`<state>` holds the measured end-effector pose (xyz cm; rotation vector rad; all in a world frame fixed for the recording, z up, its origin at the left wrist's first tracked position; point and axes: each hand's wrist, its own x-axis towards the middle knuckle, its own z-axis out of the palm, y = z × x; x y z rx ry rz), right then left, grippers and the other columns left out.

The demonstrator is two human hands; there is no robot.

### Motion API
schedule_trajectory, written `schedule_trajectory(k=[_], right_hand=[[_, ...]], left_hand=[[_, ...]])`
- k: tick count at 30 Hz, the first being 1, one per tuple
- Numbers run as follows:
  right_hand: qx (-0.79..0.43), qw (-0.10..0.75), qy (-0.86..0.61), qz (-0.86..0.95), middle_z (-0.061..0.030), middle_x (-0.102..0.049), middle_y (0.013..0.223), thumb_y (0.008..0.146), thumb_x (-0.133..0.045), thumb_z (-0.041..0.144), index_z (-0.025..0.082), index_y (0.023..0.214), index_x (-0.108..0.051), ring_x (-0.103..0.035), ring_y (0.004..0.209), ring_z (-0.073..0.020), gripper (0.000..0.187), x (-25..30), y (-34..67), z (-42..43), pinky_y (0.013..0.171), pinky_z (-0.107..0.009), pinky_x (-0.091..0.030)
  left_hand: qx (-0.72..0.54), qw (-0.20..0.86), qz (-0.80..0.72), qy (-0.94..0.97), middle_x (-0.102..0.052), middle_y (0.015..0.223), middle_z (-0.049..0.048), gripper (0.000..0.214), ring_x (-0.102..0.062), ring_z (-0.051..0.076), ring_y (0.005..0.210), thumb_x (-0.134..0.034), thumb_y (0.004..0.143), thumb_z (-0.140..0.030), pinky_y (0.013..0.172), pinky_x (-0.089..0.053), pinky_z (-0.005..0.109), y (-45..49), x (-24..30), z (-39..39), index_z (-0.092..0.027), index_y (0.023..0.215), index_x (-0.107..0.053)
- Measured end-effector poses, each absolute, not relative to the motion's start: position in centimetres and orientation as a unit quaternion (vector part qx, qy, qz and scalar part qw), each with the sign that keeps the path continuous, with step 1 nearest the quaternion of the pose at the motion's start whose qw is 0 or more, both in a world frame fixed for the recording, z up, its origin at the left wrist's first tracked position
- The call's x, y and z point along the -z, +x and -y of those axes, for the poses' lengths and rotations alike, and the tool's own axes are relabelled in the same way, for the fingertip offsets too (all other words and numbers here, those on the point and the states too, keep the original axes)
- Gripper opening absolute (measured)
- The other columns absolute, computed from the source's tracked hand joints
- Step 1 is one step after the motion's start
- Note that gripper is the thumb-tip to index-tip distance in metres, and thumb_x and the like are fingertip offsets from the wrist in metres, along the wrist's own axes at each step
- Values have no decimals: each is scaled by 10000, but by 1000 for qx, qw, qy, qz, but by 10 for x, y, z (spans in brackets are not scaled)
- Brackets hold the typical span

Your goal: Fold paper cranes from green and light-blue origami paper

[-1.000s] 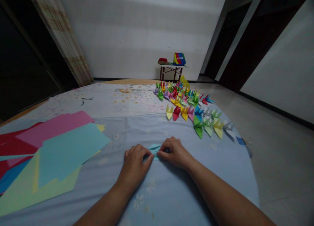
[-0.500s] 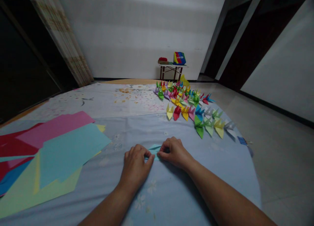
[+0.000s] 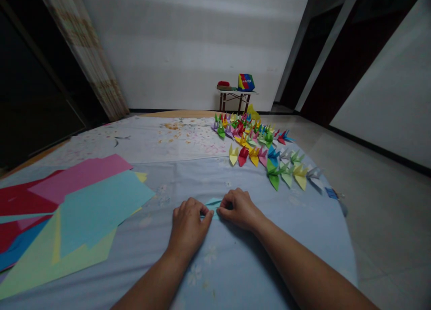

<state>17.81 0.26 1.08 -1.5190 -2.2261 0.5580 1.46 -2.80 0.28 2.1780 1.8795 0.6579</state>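
Note:
A small, partly folded light-blue paper (image 3: 213, 203) lies on the pale blue cloth (image 3: 235, 265) between my two hands. My left hand (image 3: 188, 224) has its fingers curled and pressed down on the paper's left end. My right hand (image 3: 239, 208) pinches the paper's right end, fingers closed. Most of the paper is hidden under my fingers.
Loose coloured sheets (image 3: 97, 207) in blue, green, pink and red lie to the left. Several folded paper cranes (image 3: 266, 155) stand in rows at the far right. A small table (image 3: 235, 97) with colourful items stands by the wall. The cloth's right edge meets bare floor (image 3: 380, 202).
Both hands stay on the folded paper with only slight finger shifts. The view has drifted a little.

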Motion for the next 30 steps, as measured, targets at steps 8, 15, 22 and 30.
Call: schedule_trajectory(k=[8, 15, 22, 30], right_hand=[[-172, 201, -555, 788, -25, -585, 798, 719, -615, 424, 222, 754, -626, -438, 861, -195, 205, -6, 178, 1, 720, -301, -239], [-186, 185, -570, 778, -18, -568, 820, 720, -622, 402, 245, 755, -627, -420, 880, -198, 162, -8, 183, -1, 729, -307, -237], [-193, 159, -595, 764, -21, -574, 841, 720, -624, 379, 245, 771, -636, -426, 896, -202, 144, -10, 195, -4, 728, -308, -247], [-193, 169, -573, 778, -14, -583, 819, 738, -613, 298, 219, 759, -618, -447, 864, -185, 82, -10, 210, -9, 735, -300, -279]], left_hand=[[-204, 78, -653, 726, -580, 850, 16, 137, -504, 208, 875, -539, 761, -343, 752, -312, 325, 14, -4, 31, -225, 826, -560], [-192, 93, -656, 724, -575, 875, 8, 118, -492, 214, 901, -557, 749, -324, 767, -293, 344, 10, -5, 30, -259, 847, -570], [-182, 126, -656, 722, -585, 898, 15, 121, -490, 215, 927, -554, 745, -314, 793, -296, 347, 6, -6, 27, -263, 850, -587], [-188, 149, -634, 736, -591, 902, 4, 134, -504, 205, 914, -535, 746, -267, 800, -308, 349, 0, -8, 26, -271, 865, -596]])
